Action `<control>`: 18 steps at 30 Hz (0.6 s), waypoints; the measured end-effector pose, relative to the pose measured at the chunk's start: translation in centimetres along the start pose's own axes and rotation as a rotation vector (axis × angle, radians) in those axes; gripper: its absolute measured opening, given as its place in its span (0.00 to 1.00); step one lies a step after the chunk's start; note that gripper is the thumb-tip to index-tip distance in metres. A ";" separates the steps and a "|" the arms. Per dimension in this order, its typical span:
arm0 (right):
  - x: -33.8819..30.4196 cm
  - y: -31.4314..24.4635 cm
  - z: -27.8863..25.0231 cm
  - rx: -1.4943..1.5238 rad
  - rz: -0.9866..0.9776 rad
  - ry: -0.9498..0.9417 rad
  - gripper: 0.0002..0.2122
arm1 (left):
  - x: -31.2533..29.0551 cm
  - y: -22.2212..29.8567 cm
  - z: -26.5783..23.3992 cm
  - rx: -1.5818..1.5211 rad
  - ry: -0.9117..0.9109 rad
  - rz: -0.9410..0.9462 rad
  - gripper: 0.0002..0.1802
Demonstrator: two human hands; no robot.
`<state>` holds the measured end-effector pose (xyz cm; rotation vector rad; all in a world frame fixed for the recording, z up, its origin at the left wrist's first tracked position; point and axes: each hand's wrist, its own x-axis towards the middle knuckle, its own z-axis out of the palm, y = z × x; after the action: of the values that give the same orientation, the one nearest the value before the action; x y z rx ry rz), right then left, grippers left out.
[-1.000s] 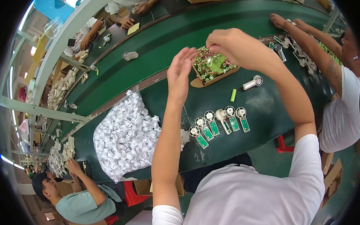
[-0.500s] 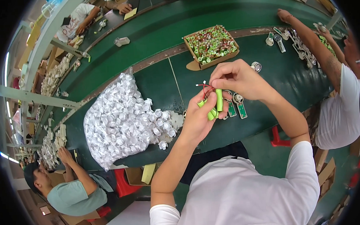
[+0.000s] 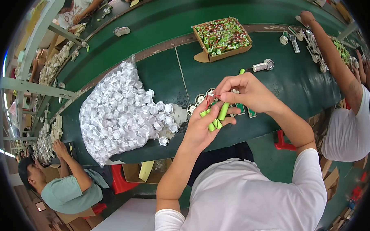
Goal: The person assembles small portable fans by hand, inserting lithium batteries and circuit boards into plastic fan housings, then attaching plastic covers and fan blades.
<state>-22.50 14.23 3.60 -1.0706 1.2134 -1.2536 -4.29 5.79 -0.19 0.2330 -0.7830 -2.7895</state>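
Observation:
My left hand [image 3: 198, 129] is closed around several green cylindrical batteries [image 3: 214, 124] with thin red and black wires. Just right of it, my right hand [image 3: 246, 93] pinches a red wire [image 3: 217, 95] near a small white connector. One battery [image 3: 224, 111] stands up at a slant between the two hands. Beyond my right knuckles shows the end of another green cylinder [image 3: 242, 71]; whether it is held or lies on the bench cannot be told. Partly hidden under my hands are green circuit boards [image 3: 251, 112] and round white parts [image 3: 200, 99].
A clear bag [image 3: 111, 114] full of white cup-shaped plastic parts spills onto the green bench at left. Ahead stands a cardboard box [image 3: 206, 57] of wired green batteries. A white handheld device [image 3: 263, 66] lies to its right. Co-workers sit at both sides; a person's arm [image 3: 338, 57] reaches over the bench at right.
My right fingers have shifted slightly down and left along the wires, and the held batteries sit lower. The view has moved a little, uncovering the white device and the green cylinder beyond my right hand.

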 end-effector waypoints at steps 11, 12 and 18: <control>-4.3 1.2 0.3 0.130 -0.042 0.124 0.05 | -0.3 -0.7 1.5 0.361 0.240 0.220 0.14; -4.8 1.1 0.4 0.138 -0.020 0.121 0.05 | 0.0 -0.9 2.2 0.386 0.267 0.195 0.10; -7.1 2.0 0.4 -0.175 -0.083 0.281 0.03 | 0.5 -2.8 1.7 0.556 0.205 0.109 0.08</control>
<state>-21.52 21.40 2.07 -1.1062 1.5272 -1.4166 -5.65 8.86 -0.26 0.5397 -1.4469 -2.3400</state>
